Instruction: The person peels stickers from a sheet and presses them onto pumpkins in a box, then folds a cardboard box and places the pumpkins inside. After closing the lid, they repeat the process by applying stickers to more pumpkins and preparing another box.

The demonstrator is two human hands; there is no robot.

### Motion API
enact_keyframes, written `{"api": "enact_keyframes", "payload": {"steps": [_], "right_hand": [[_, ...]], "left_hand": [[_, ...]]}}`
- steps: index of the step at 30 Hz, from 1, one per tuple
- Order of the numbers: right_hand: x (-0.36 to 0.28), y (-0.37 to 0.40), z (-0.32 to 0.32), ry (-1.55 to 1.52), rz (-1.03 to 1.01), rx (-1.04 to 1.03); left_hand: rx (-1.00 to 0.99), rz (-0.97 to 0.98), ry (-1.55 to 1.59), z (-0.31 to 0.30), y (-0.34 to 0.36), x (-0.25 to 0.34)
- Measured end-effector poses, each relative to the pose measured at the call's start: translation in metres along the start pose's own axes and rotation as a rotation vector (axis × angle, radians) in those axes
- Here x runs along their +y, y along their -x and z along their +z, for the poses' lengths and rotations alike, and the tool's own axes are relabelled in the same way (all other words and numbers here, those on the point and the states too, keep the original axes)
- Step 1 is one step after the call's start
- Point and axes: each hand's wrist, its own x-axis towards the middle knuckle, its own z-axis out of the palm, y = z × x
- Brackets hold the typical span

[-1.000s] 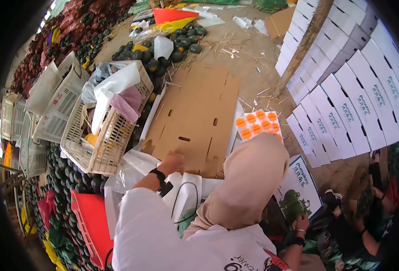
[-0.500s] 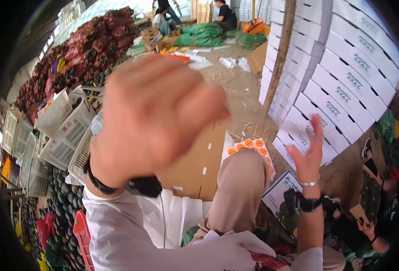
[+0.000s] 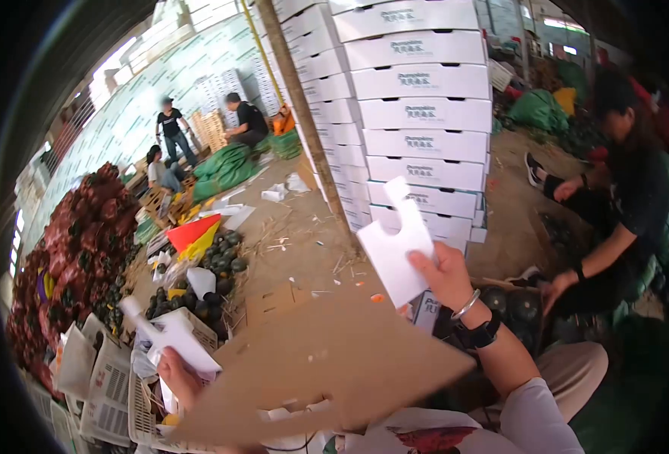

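Observation:
A notched white cardboard piece (image 3: 404, 253) is pinched in my right hand (image 3: 448, 276), its narrow end pointing up in front of the stacked boxes. Lower on the left, my left hand (image 3: 179, 376) grips another notched white cardboard piece (image 3: 183, 342), which is slightly blurred. Between the two hands a large brown cardboard sheet (image 3: 342, 352) lies slanted over my lap, with slots near its close edge. The sheet's left edge hides part of my left wrist.
White printed boxes (image 3: 425, 113) rise in a tall stack beside a wooden pole (image 3: 304, 98). At right a person (image 3: 614, 204) sits by dark green squashes (image 3: 516, 306). Plastic crates (image 3: 107, 386) and red net sacks (image 3: 84, 234) stand left. Several people are farther back.
My view has turned right. My left hand has dropped from in front of the camera to the lower left. Both hands now hold white cardboard pieces; the brown sheet is raised and tilted.

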Motion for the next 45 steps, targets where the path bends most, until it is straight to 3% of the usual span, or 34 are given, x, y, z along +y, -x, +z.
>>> {"api": "enact_keyframes", "payload": {"steps": [1, 2, 3, 4, 5, 6, 9, 10, 11, 12, 14, 15, 16, 17, 18, 19, 20, 21, 22, 23, 24, 26, 27, 29, 30, 33, 35, 38, 39, 40, 41, 42, 43, 45], "right_hand": [[0.003, 0.009, -0.005, 0.205, -0.101, -0.075], [0.007, 0.024, -0.006, 0.405, -0.196, -0.159], [0.01, 0.04, -0.005, 0.602, -0.293, -0.249], [0.014, 0.056, -0.003, 0.793, -0.389, -0.342], [0.016, 0.079, 0.004, 0.707, -0.546, -0.403], [0.013, 0.102, 0.011, 0.614, -0.704, -0.461], [0.001, 0.146, -0.005, -0.361, -0.395, -0.739], [0.003, 0.149, -0.011, -0.638, -0.292, -0.789], [0.003, 0.146, -0.012, -0.626, -0.351, -0.835], [0.004, 0.152, -0.007, -0.619, -0.248, -0.645], [0.011, 0.156, 0.007, -0.567, -0.054, -0.294], [0.024, 0.145, 0.021, -0.385, -0.222, -0.159], [0.02, 0.131, 0.025, -0.06, -0.383, -0.19], [0.016, 0.118, 0.03, 0.249, -0.559, -0.175], [-0.001, 0.103, 0.026, 0.707, -0.732, -0.328], [-0.004, 0.095, 0.033, 0.82, -0.776, -0.359], [0.001, 0.101, 0.036, 0.94, -0.749, -0.516], [0.014, 0.106, 0.041, 1.063, -0.72, -0.67], [0.027, 0.109, 0.044, 1.19, -0.692, -0.824], [0.044, 0.118, 0.046, 1.055, -0.623, -0.923], [0.045, 0.122, 0.047, 0.915, -0.552, -1.018], [0.037, 0.135, 0.043, 0.884, -0.461, -1.326], [0.013, 0.119, 0.037, 0.786, -0.276, -1.556], [0.016, 0.091, 0.022, 0.289, -0.34, -1.469], [-0.007, 0.064, 0.014, 0.434, -0.624, -0.878], [-0.007, -0.042, -0.011, 0.47, -0.194, -0.31], [0.05, -0.087, -0.032, -0.028, 0.084, -0.534], [0.043, -0.065, -0.003, 0.114, -0.132, -0.591], [0.039, -0.066, 0.007, 0.115, -0.108, -0.618], [0.031, -0.066, 0.02, 0.106, -0.081, -0.647], [0.025, -0.07, 0.032, 0.104, -0.067, -0.67], [0.029, -0.083, 0.035, 0.102, -0.246, -0.448], [0.045, -0.092, 0.035, 0.089, -0.407, -0.226], [0.067, -0.098, 0.042, -0.182, -0.343, 0.072]], "left_hand": [[-0.06, -0.127, -0.303, 0.006, 0.016, 0.016], [-0.115, -0.17, -0.91, -0.005, 0.022, 0.012], [-0.218, 0.011, -1.021, 0.003, 0.053, 0.009], [-0.434, 0.248, -0.898, 0.012, 0.077, 0.015], [-0.669, 0.455, -0.738, 0.021, 0.1, 0.022], [-0.939, 0.286, -0.705, 0.027, 0.114, 0.041], [-0.943, -0.182, 0.118, -0.008, 0.133, 0.012], [-0.793, -0.542, -0.018, -0.018, 0.139, 0.022], [-0.621, -0.897, -0.161, -0.017, 0.144, 0.044], [-0.425, -1.242, -0.311, -0.017, 0.151, 0.055], [-0.606, -0.137, -0.086, 0.018, 0.169, 0.006], [-0.392, -0.286, -0.165, 0.041, 0.17, -0.002], [-0.343, -0.153, -0.399, 0.048, 0.167, -0.028], [-0.386, 0.117, -0.529, 0.066, 0.15, -0.039], [-0.36, 0.321, -0.672, 0.079, 0.139, -0.035], [-0.562, 0.521, -0.847, 0.081, 0.13, -0.026], [-0.771, 0.727, -1.011, 0.08, 0.121, -0.014], [-1.131, 0.605, -0.884, 0.084, 0.113, -0.006], [-1.331, 0.69, -0.958, 0.091, 0.117, 0.007], [-1.499, 0.614, -1.126, 0.084, 0.126, 0.002], [-1.665, 0.521, -1.294, 0.079, 0.134, 0.002], [-1.927, 0.416, -1.172, 0.072, 0.14, 0.012], [-1.946, 0.409, -1.145, 0.071, 0.145, 0.024], [-2.035, 0.285, -1.167, 0.062, 0.16, 0.029], [-2.042, 0.277, -1.153, 0.058, 0.163, 0.026], [-2.015, 0.348, -0.394, 0.034, 0.145, -0.004], [-1.873, -0.246, -0.057, 0.031, 0.088, 0.002], [-1.632, -0.832, 0.424, 0.115, 0.003, 0.006], [-1.531, -1.007, 0.593, 0.145, -0.02, 0.009], [-1.213, -1.081, 0.539, 0.155, -0.015, 0.008], [-0.901, -1.098, 0.483, 0.166, -0.01, 0.007], [-0.417, -0.956, 0.239, 0.19, 0.003, -0.006], [-0.6, -0.758, 0.25, 0.185, -0.014, -0.023], [-0.936, -0.364, 0.246, 0.159, -0.051, -0.073]]}}
